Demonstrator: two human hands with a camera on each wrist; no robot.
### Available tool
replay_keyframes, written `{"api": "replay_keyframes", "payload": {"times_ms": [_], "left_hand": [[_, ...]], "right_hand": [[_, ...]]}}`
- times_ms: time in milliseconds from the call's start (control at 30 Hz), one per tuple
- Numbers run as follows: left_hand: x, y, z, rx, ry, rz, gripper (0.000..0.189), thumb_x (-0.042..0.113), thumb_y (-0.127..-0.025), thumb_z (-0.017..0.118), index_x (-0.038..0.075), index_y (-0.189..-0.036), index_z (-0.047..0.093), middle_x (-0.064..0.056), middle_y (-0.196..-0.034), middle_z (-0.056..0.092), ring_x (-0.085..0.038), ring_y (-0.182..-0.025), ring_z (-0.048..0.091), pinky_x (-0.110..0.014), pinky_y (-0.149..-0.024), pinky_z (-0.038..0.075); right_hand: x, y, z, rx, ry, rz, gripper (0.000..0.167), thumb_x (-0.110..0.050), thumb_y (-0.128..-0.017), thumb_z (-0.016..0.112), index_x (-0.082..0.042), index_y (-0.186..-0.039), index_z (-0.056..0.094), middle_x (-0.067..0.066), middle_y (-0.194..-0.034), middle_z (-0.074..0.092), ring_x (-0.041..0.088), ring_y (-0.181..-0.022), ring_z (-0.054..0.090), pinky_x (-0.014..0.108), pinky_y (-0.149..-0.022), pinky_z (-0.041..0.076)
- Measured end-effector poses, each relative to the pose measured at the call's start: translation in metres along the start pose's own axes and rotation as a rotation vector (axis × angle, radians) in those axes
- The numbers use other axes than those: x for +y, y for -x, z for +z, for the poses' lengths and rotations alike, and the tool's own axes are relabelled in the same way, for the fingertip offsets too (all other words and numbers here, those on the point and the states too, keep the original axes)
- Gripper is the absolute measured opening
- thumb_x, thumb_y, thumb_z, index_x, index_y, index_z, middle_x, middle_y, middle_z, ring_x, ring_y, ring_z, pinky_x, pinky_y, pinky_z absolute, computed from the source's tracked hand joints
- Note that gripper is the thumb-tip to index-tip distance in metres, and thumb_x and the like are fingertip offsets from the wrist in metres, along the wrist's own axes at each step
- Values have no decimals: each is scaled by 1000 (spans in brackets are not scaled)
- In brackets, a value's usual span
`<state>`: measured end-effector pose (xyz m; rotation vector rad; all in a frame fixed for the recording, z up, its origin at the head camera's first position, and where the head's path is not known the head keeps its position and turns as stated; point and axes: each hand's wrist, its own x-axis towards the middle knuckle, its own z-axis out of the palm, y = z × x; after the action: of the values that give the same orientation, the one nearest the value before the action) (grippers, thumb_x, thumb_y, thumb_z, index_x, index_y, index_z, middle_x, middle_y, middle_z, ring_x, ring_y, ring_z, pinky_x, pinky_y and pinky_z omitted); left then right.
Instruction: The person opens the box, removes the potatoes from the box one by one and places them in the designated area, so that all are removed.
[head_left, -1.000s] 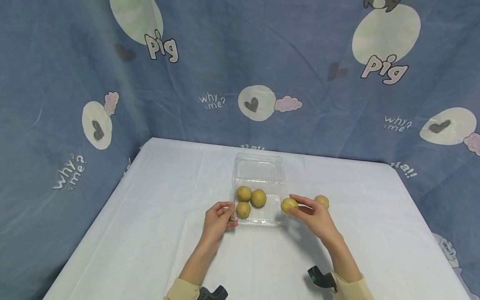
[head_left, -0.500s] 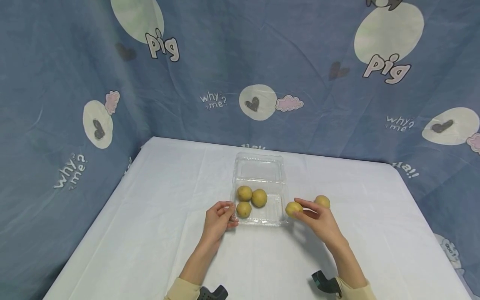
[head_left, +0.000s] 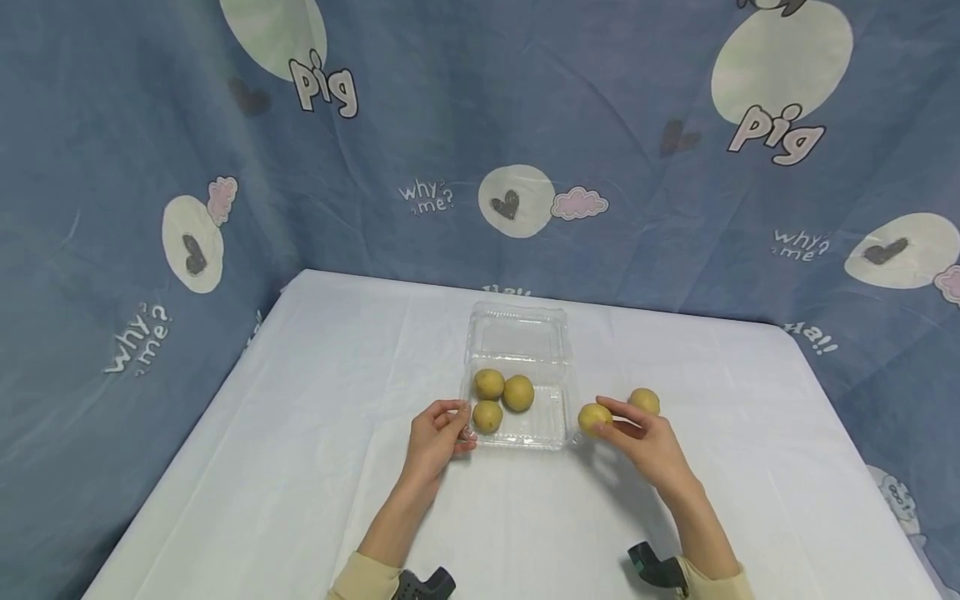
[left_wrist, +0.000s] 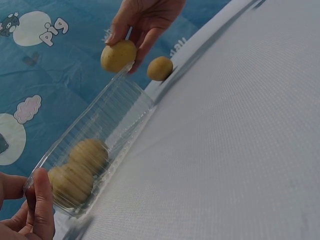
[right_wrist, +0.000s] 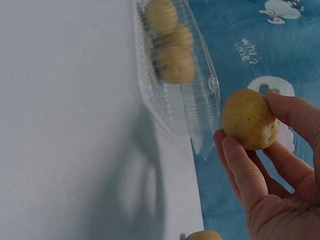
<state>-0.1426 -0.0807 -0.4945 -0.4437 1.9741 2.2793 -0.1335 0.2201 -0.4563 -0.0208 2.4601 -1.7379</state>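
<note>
A clear plastic clamshell box [head_left: 536, 432] lies with its lid [head_left: 517, 335] folded back, and three small yellow potatoes [head_left: 518, 392] sit in its left half. At the front left corner my left hand [head_left: 435, 437] pinches the box's edge between thumb and fingers, seen close in the left wrist view. My right hand [head_left: 648, 442] holds another potato [right_wrist: 250, 119] by thumb and fingertips, raised just outside the box's right wall. Behind that hand, one more potato [head_left: 644, 401] rests on the table, partly covered by the fingers in the head view.
White cloth covers the table [head_left: 300, 467]. A blue printed curtain [head_left: 420, 108] hangs close behind its far edge and along the left side. Dark wrist devices [head_left: 656, 567] sit below both hands.
My right hand has shifted right with its potato, from over the box's right edge to just outside it. The left hand has stayed at the box corner.
</note>
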Motion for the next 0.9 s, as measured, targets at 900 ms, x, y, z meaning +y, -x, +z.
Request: {"api": "replay_keyframes", "payload": {"times_ms": [900], "left_hand": [[0, 0, 0, 0, 10, 3, 24, 16, -96, 65, -2, -112, 60, -8, -74, 60, -16, -65, 63, -27, -61, 60]], "right_hand": [[21, 7, -12, 30, 47, 83, 57, -33, -86, 77, -9, -134, 59, 8, -133, 59, 10, -106, 63, 19, -89, 46]]}}
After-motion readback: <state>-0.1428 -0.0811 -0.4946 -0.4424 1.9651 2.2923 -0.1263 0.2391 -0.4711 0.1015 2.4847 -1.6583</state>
